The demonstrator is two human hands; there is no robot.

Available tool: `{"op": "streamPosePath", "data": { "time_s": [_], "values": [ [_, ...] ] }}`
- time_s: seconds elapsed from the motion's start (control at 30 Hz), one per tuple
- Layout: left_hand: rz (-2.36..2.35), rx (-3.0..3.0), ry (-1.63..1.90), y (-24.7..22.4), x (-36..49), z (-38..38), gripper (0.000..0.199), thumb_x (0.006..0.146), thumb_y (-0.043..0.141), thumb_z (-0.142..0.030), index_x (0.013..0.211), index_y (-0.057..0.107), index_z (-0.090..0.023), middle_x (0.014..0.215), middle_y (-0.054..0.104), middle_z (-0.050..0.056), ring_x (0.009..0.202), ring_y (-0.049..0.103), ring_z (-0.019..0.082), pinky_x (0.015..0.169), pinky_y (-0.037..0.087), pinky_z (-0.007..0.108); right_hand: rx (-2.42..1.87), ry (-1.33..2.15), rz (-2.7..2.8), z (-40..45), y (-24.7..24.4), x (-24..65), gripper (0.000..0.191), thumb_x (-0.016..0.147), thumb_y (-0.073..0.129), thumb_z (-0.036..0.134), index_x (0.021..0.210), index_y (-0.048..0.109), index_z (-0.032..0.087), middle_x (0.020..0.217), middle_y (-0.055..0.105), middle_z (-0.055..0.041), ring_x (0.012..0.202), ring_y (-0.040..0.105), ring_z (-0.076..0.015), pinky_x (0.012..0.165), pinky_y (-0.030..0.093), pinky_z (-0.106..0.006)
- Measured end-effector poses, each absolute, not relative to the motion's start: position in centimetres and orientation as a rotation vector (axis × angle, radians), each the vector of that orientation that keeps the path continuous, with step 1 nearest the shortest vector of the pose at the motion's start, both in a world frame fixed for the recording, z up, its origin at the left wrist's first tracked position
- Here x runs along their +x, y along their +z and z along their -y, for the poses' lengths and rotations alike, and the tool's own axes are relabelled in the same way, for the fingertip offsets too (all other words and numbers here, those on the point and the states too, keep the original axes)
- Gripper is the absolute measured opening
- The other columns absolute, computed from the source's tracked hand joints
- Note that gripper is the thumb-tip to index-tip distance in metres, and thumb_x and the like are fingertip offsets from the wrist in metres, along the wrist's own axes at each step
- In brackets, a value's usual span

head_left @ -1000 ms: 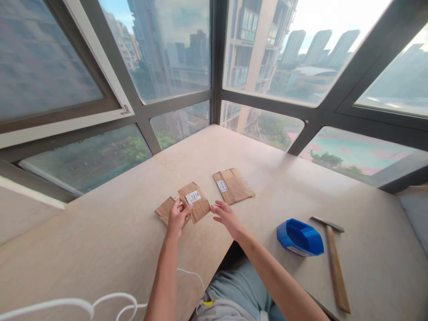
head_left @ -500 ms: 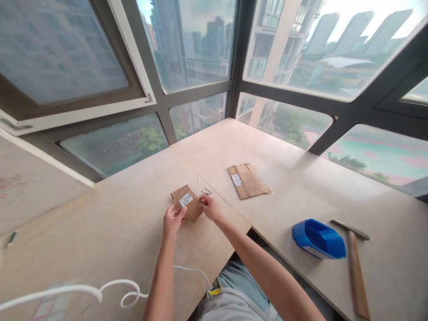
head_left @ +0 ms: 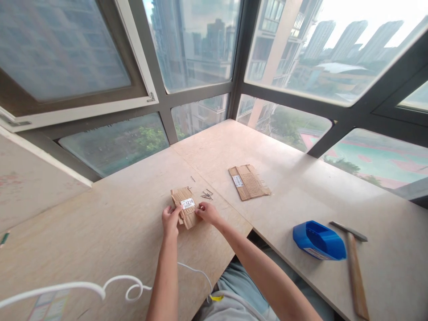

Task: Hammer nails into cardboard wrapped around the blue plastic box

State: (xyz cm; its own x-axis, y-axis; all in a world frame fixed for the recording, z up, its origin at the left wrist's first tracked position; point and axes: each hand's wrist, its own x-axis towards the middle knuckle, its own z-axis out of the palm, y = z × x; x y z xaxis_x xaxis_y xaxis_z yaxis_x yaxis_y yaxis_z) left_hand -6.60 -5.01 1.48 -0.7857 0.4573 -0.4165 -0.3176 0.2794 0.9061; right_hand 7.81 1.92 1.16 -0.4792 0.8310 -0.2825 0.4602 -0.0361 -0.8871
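Note:
A small piece of corrugated cardboard with a white label reading 1218 is held between my two hands over the table. My left hand grips its left edge, thumb on top. At its right edge my right hand pinches the cardboard with bent fingers. Several nails lie in a small pile just beyond my right hand, and a single nail lies farther back. A second cardboard piece, also labelled, lies flat to the right.
On the right are a blue plastic container and a hammer with a wooden handle. A white cable curls across the front left. A green pencil lies at the far left. Windows border the table.
The cardboard in my hands has tipped flatter and come slightly nearer. My right hand has moved down a little, showing more of the nail pile. The view has shifted slightly.

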Motion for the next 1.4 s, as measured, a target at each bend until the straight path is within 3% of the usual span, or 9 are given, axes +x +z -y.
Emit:
{"op": "streamPosePath", "data": {
  "time_s": [0.13,0.37,0.53,0.8,1.0,1.1,1.2,1.3,1.4],
  "values": [
    [-1.633,0.055,1.63,2.5,-5.5,5.7,0.037,0.058,0.075,-0.023,0.092,0.064,-0.013,0.081,0.07,0.006,0.069,0.067,0.018,0.066,0.055,0.03,-1.29,1.63,1.816,-1.4,1.1,8.5,0.017,0.075,0.068,0.033,0.079,0.065,0.017,0.064,0.055,0.0035,0.061,0.049,-0.0128,0.056,0.034,-0.024],
    [-1.673,0.184,1.638,4.0,-1.8,8.0,0.043,0.056,0.082,-0.038,0.091,0.066,-0.017,0.075,0.069,0.001,0.071,0.066,0.019,0.065,0.053,0.03,-1.125,1.717,1.574,-0.2,1.5,11.6,0.033,0.074,0.068,0.048,0.075,0.06,0.017,0.063,0.052,0.0038,0.059,0.046,-0.0111,0.053,0.033,-0.022],
    [-1.69,0.512,1.464,5.2,2.7,9.3,0.046,0.061,0.077,-0.055,0.08,0.062,-0.017,0.065,0.065,0.0,0.07,0.064,0.02,0.059,0.051,0.026,-0.972,1.751,1.444,0.6,3.7,16.9,0.041,0.073,0.067,0.056,0.086,0.06,0.018,0.078,0.062,0.0007,0.073,0.057,-0.0149,0.067,0.043,-0.025],
    [-1.338,0.605,1.443,5.7,15.2,8.8,0.068,0.072,0.063,-0.068,0.112,0.065,-0.013,0.108,0.069,0.013,0.109,0.062,0.03,0.091,0.052,0.037,-0.918,1.605,1.216,4.0,5.7,26.9,0.042,0.079,0.068,0.053,0.103,0.057,0.02,0.092,0.069,-0.0033,0.088,0.064,-0.0205,0.083,0.048,-0.033],
    [-1.248,0.729,1.366,4.9,21.3,8.6,0.067,0.072,0.066,-0.066,0.111,0.066,-0.012,0.112,0.068,0.015,0.113,0.061,0.032,0.097,0.048,0.04,-0.948,1.533,0.975,7.1,7.3,33.2,0.05,0.073,0.077,0.047,0.111,0.057,0.021,0.098,0.07,-0.0046,0.093,0.065,-0.0214,0.088,0.049,-0.035],
    [-1.262,0.747,1.407,5.2,23.5,8.8,0.062,0.076,0.062,-0.064,0.11,0.065,-0.012,0.113,0.068,0.015,0.112,0.061,0.031,0.095,0.049,0.039,-1.04,1.56,0.931,8.6,8.1,35.9,0.05,0.071,0.078,0.047,0.109,0.059,0.021,0.095,0.068,-0.0038,0.083,0.065,-0.0198,0.07,0.055,-0.031],
    [-1.229,0.732,1.447,5.7,25.6,8.9,0.059,0.078,0.062,-0.061,0.113,0.062,-0.012,0.114,0.067,0.015,0.113,0.061,0.029,0.092,0.05,0.037,-1.165,1.498,0.893,9.8,8.0,38.6,0.048,0.07,0.077,0.052,0.102,0.062,0.019,0.086,0.064,-0.0028,0.067,0.061,-0.0175,0.042,0.048,-0.024],
    [-1.103,0.757,1.343,6.2,27.0,8.4,0.063,0.072,0.074,-0.049,0.121,0.057,-0.014,0.112,0.068,0.013,0.108,0.064,0.027,0.091,0.052,0.035,-1.254,1.343,0.929,9.9,8.3,42.2,0.046,0.07,0.077,0.049,0.101,0.065,0.017,0.076,0.062,-0.0006,0.052,0.05,-0.0093,0.035,0.037,-0.018],
    [-1.013,0.718,1.219,6.4,26.9,6.9,0.071,0.069,0.078,-0.044,0.128,0.05,-0.016,0.107,0.07,0.012,0.094,0.069,0.025,0.08,0.057,0.036,-1.343,1.313,1.061,9.0,9.5,46.5,0.046,0.071,0.078,0.043,0.107,0.068,0.017,0.082,0.067,-0.0024,0.058,0.053,-0.0099,0.039,0.034,-0.017]
  ]
}}
